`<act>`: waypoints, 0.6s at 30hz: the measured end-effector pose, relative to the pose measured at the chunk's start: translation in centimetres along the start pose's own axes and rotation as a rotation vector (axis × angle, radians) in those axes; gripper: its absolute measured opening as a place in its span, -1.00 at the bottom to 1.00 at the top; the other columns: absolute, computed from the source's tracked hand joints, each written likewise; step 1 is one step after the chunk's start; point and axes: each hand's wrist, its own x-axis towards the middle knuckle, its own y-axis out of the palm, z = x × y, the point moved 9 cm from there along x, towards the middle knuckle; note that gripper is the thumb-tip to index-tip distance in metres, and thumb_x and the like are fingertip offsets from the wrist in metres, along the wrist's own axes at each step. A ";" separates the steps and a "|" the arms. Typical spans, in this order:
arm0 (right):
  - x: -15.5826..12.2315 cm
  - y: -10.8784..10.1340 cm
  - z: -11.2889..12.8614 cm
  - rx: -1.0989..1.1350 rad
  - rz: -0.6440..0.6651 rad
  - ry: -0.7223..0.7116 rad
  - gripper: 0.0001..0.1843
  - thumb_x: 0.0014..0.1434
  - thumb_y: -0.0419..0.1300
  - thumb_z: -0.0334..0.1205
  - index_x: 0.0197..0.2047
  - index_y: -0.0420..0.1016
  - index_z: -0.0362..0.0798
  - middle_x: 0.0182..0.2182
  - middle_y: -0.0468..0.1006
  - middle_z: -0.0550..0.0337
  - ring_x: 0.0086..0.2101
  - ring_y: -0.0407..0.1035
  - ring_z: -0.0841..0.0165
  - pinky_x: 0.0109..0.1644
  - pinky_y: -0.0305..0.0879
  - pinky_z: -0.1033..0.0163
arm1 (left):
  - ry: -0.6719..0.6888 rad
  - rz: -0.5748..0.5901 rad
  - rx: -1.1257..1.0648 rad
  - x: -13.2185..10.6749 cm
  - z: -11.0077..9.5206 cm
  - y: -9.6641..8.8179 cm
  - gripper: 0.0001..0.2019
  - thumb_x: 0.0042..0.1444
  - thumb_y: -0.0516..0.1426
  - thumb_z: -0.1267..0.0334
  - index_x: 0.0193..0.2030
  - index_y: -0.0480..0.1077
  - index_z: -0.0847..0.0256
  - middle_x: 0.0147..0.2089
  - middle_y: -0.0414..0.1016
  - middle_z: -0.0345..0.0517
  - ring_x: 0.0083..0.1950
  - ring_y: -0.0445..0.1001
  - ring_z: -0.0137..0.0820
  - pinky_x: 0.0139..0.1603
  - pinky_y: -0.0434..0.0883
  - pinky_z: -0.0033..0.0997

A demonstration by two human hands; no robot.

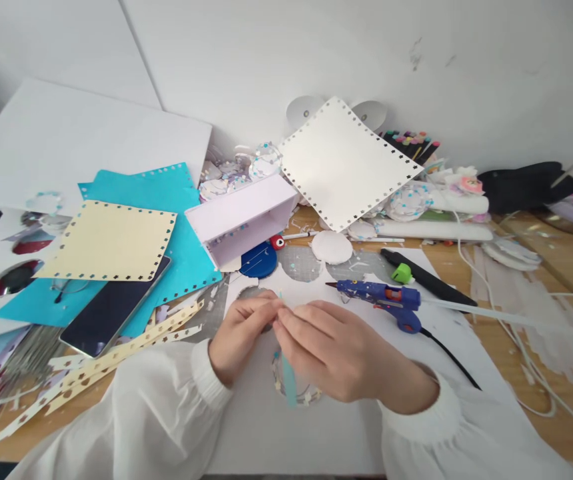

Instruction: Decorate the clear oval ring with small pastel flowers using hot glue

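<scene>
My left hand and my right hand meet fingertip to fingertip over the white board. Both are closed in a pinch on a narrow pale blue strip, whose lower end hangs down below my right fingers. The upper part of the strip is mostly hidden by the fingers. Beneath the hands lies a round wreath-like ring with small pale decorations, partly covered by my right hand. To the right of my hands a blue glue gun rests on its side, a glue stick at its rear.
A white sheet with punched edges leans at the back beside a lilac box. Left are blue sheets, a cream sheet and a phone. A black pen-like tool and white cables lie right.
</scene>
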 end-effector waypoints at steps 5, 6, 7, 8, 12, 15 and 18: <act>-2.7 -1.9 -3.7 0.135 -0.154 0.296 -0.79 0.21 0.08 -0.49 -0.12 0.45 -0.14 -0.33 0.56 0.06 -0.32 0.43 0.32 -0.31 0.44 0.19 | 0.123 0.084 0.273 0.0 -1.6 0.9 -0.63 0.27 0.03 0.12 -0.47 0.47 0.27 -0.39 0.43 -0.07 -0.28 0.35 -0.37 -0.20 0.31 -0.36; -3.7 -2.5 -4.8 0.176 -0.225 0.396 -0.76 0.18 0.11 -0.50 -0.11 0.43 -0.08 -0.34 0.54 0.12 -0.35 0.43 0.35 -0.32 0.43 0.20 | 0.125 0.121 0.318 -0.1 -1.7 1.3 -0.66 0.27 0.03 0.12 -0.37 0.51 0.27 -0.34 0.46 -0.04 -0.25 0.38 -0.34 -0.18 0.31 -0.35; -4.8 -3.0 -5.7 0.218 -0.311 0.493 -0.72 0.14 0.15 -0.51 -0.10 0.43 -0.04 -0.36 0.52 0.17 -0.38 0.41 0.36 -0.34 0.43 0.21 | 0.123 0.162 0.357 -0.1 -1.7 1.6 -0.69 0.26 0.04 0.12 -0.29 0.52 0.27 -0.30 0.47 -0.02 -0.24 0.39 -0.33 -0.19 0.32 -0.35; -5.8 -3.5 -6.5 0.259 -0.406 0.577 -0.69 0.10 0.18 -0.53 -0.11 0.43 -0.01 -0.38 0.50 0.20 -0.40 0.40 0.37 -0.36 0.42 0.21 | 0.122 0.201 0.391 -0.2 -1.6 1.9 -0.71 0.24 0.06 0.13 -0.25 0.52 0.28 -0.27 0.47 0.00 -0.23 0.40 -0.32 -0.21 0.32 -0.35; -8.8 -3.9 -7.9 0.441 -0.625 0.830 -0.70 0.05 0.19 -0.55 -0.20 0.46 0.02 -0.46 0.44 0.23 -0.42 0.39 0.33 -0.38 0.38 0.16 | 0.172 0.352 0.473 -0.7 -1.8 3.4 -0.81 0.18 0.13 0.22 -0.24 0.50 0.29 -0.25 0.43 0.01 -0.22 0.39 -0.32 -0.20 0.31 -0.35; -9.4 -2.8 -8.1 0.677 -0.639 0.971 -0.75 0.07 0.18 -0.53 -0.26 0.46 0.03 -0.49 0.40 0.27 -0.43 0.37 0.35 -0.37 0.35 0.17 | 0.179 0.420 0.468 -1.1 -1.9 4.0 -0.80 0.22 0.08 0.30 -0.37 0.47 0.30 -0.34 0.40 -0.04 -0.25 0.37 -0.36 -0.17 0.30 -0.35; -9.3 -2.0 -7.7 0.907 -0.631 1.011 -0.76 0.09 0.16 -0.54 -0.28 0.47 0.00 -0.50 0.38 0.28 -0.45 0.33 0.39 -0.40 0.31 0.20 | 0.122 0.418 0.380 -1.0 -1.6 3.7 -0.68 0.28 0.01 0.28 -0.51 0.32 0.28 -0.43 0.30 -0.11 -0.35 0.30 -0.42 -0.29 0.26 -0.40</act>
